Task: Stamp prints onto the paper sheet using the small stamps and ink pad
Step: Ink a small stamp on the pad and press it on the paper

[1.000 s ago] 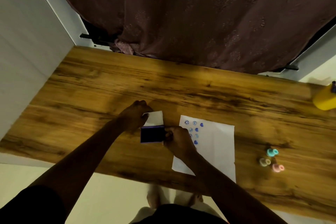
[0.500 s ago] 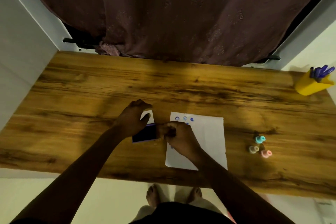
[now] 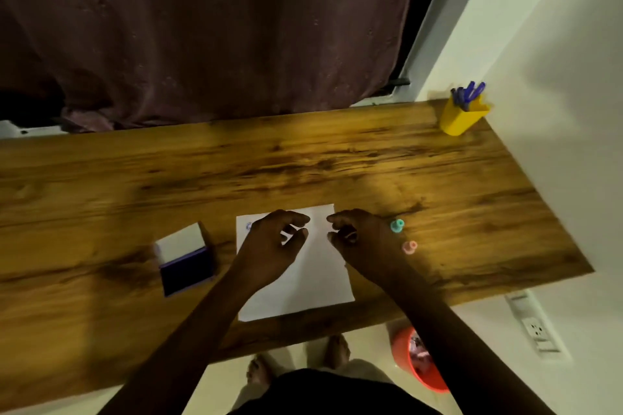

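Hovering over the white paper sheet [image 3: 303,283], both hands sit side by side above its far half. The left hand [image 3: 269,246] has its fingers [image 3: 296,217] loosely curled and parted, thumb and forefinger apart, with nothing visibly held between them. The right hand [image 3: 360,239] is curled tighter; its fingers [image 3: 337,216] bend inward around something small and dark at the palm, possibly a stamp, but the blur does not allow a firm reading, so whether it grips anything cannot be told. Whether either hand touches the sheet cannot be determined.

The sheet lies flat on the wooden tabletop [image 3: 303,165], near its near edge. A bluish print [image 3: 248,226] shows at the sheet's far left corner, partly hidden by the left hand.

The ink pad [image 3: 187,268] rests on the tabletop left of the sheet, well clear of both hands, its lid [image 3: 180,241] open and standing at the far side, the dark inked face exposed.

Two small stamps stand right of the sheet, just beside the right hand: a teal stamp [image 3: 397,225] farther away and a pink stamp [image 3: 409,247] nearer.

A yellow holder [image 3: 462,118] with blue pens [image 3: 468,94] occupies the far right corner. A dark curtain [image 3: 202,27] hangs behind the tabletop. An orange bin [image 3: 421,360] sits on the floor at right, beside the person's bare feet [image 3: 333,350].
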`<state>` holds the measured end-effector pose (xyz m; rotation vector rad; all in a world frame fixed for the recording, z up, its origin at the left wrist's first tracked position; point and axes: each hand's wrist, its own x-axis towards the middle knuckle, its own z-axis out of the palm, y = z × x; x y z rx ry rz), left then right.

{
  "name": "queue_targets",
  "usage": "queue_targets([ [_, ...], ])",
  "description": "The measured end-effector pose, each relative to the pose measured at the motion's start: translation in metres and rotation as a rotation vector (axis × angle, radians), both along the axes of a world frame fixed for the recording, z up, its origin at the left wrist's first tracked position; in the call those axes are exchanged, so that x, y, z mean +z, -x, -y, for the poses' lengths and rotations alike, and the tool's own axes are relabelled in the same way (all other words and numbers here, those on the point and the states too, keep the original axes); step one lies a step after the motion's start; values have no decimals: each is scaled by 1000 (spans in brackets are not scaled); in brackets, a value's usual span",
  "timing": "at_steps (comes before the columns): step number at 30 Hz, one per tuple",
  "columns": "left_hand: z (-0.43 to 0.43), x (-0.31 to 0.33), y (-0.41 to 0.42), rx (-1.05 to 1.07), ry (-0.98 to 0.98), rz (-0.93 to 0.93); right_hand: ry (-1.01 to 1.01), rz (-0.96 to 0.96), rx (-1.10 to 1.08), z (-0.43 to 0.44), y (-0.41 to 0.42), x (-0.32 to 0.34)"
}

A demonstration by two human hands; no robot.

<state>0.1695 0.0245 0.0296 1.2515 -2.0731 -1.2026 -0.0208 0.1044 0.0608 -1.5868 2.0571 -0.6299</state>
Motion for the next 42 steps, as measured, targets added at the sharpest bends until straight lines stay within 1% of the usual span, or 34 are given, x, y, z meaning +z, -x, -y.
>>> queue_targets([
  [4, -12, -6, 35, -86, -14, -1, -32, -184, -80, -21, 45, -3],
  [9, -27, -18, 68, -172, -34, 52, -137, -405, -53, -39, 84, -13],
  [14, -40, -31, 81, -214, -40, 100, -152, -484, -1, -42, 92, -26],
  [17, -42, -38, 81, -203, -27, 110, -135, -475, 36, -42, 93, -32],
  [19, -41, -40, 79, -178, -16, 103, -71, -422, -10, -41, 91, -33],
  [20, -41, -40, 78, -158, -23, 89, -37, -366, -53, -40, 89, -32],
  [22, -38, -36, 75, -113, -56, 38, -11, -162, -119, -34, 84, -24],
  [24, -35, -29, 72, -67, -87, -41, -1, 57, -106, -25, 78, -15],
  [28, -32, -5, 63, 26, -64, -199, -3, 434, -153, -12, 59, 1],
  [31, -33, 0, 54, 111, -74, -307, -39, 638, -176, -10, 46, 5],
  [33, -35, 1, 46, 157, -154, -367, -55, 712, -171, -8, 39, 6],
  [37, -36, 3, 29, 196, -289, -467, -47, 765, -79, -6, 29, 4],
  [42, -33, 4, 5, 209, -336, -512, -16, 728, 40, 2, 15, 3],
])
